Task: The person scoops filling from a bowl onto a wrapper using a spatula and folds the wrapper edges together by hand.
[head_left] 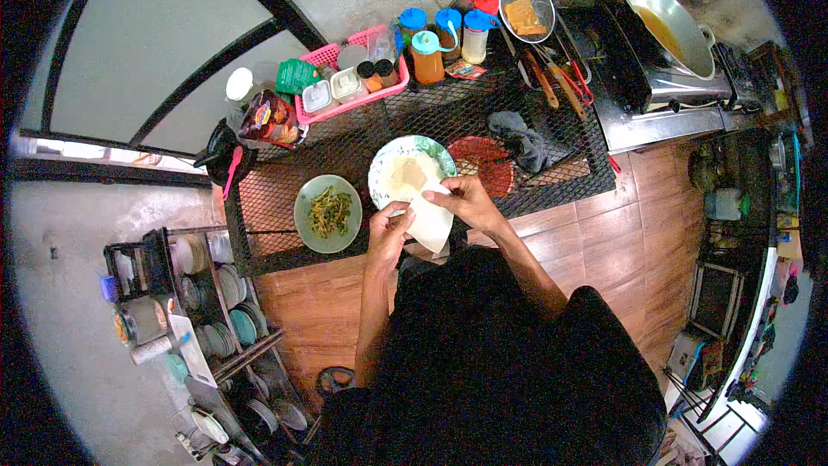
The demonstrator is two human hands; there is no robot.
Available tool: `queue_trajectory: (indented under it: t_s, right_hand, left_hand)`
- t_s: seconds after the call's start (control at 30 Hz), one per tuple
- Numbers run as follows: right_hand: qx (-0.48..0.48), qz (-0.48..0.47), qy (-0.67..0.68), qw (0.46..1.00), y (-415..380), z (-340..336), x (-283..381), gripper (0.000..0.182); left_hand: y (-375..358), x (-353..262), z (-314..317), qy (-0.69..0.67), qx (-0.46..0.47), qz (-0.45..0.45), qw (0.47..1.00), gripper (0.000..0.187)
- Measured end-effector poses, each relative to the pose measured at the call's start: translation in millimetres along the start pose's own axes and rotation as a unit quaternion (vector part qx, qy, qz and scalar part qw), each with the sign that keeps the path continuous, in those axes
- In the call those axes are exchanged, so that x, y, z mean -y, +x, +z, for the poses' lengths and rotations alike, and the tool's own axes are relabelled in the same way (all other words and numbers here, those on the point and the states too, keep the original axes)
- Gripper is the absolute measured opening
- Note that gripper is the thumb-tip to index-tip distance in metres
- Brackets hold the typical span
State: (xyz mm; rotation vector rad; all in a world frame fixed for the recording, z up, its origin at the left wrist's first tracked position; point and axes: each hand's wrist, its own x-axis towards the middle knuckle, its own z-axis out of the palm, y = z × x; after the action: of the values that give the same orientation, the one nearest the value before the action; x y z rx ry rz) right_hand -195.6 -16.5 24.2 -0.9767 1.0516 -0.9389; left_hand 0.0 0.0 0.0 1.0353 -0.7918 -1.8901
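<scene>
My left hand and my right hand both hold a thin pale wrapper sheet just in front of a green-rimmed plate that carries more pale sheets. The wrapper hangs over the near edge of the black mesh table. A green plate with chopped green vegetable filling sits to the left of my left hand.
A pink basket of small containers, blue-lidded jars and a strainer stand at the back. A red trivet and dark cloth lie to the right. A wok sits on a stove. A dish rack stands at lower left.
</scene>
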Motion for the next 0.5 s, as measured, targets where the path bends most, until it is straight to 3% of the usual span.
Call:
queue_trajectory:
  t_s: [0.07,0.1,0.17,0.27,0.4,0.5]
  right_hand:
    - [-0.004,0.016,-0.026,1.0,1,2,2,0.021]
    - [-0.003,0.014,-0.026,1.0,4,4,0,0.021]
    - [-0.048,-0.093,-0.035,0.994,2,8,-5,0.021]
    - [-0.053,-0.114,-0.088,0.988,5,-2,-15,0.023]
    - [-0.051,-0.043,-0.104,0.992,-1,-7,-11,0.025]
    - [-0.073,-0.015,-0.031,0.997,-1,-5,-11,0.026]
  left_hand:
    - [-4,-8,11,0.029,-0.059,-0.01,0.998,0.026]
    - [-1,-6,7,0.03,-0.059,-0.008,0.998,0.026]
    - [-4,4,4,0.097,-0.025,-0.002,0.995,0.018]
    - [-4,3,3,0.163,-0.005,0.002,0.987,0.017]
    - [-1,6,4,0.185,0.004,0.015,0.983,0.018]
    - [2,8,2,0.171,0.009,0.011,0.985,0.019]
